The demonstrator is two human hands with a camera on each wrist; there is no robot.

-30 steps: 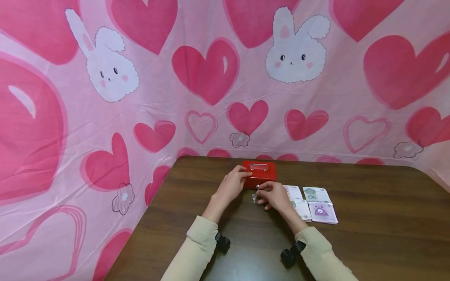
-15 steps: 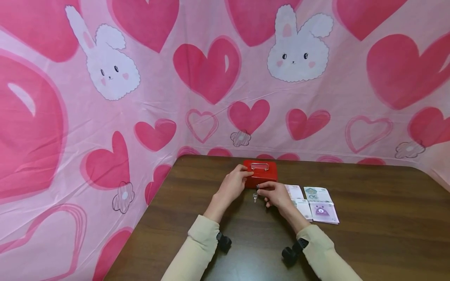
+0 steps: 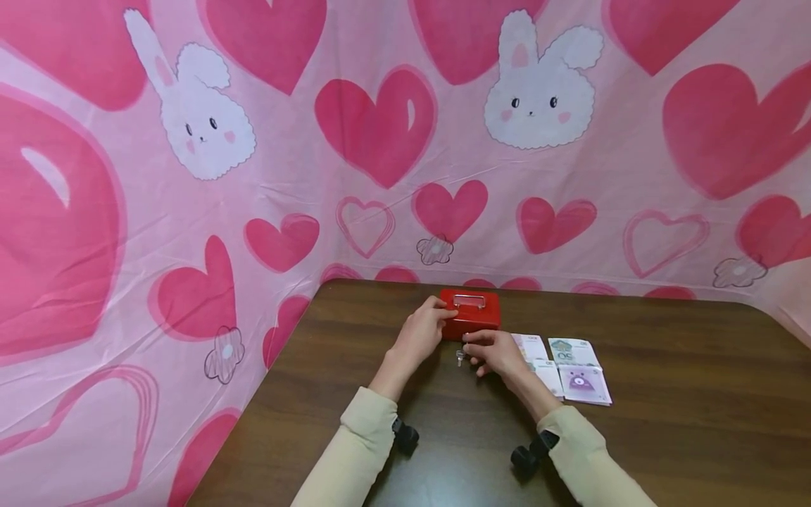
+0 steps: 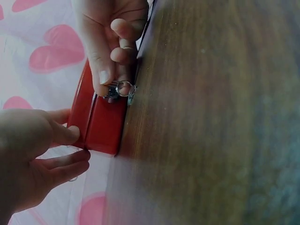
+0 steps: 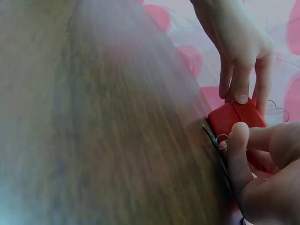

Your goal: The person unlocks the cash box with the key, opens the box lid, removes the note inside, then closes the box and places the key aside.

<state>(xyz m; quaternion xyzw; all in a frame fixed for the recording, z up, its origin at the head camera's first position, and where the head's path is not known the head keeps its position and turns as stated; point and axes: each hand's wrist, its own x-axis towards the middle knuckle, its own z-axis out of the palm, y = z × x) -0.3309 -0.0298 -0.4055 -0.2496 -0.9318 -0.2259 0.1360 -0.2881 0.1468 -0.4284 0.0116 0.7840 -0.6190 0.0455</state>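
A small red cash box point(image 3: 472, 315) with a metal handle on its lid stands on the brown table point(image 3: 665, 394). My left hand point(image 3: 445, 315) grips the box's left end, thumb at the front and fingers over the top point(image 4: 70, 136). My right hand point(image 3: 469, 342) pinches a key point(image 4: 112, 90) held against the box's front face point(image 5: 233, 117). A ring with a second key point(image 3: 459, 358) hangs below it, touching the table. In the right wrist view the key ring point(image 5: 221, 140) shows by my thumb.
Several toy banknotes point(image 3: 573, 367) lie flat on the table just right of the box and my right hand. A pink cloth with hearts and rabbits point(image 3: 380, 141) walls the table at the back and left.
My right hand has edged closer to the box's front with the key. The left hand keeps the same hold on the box.
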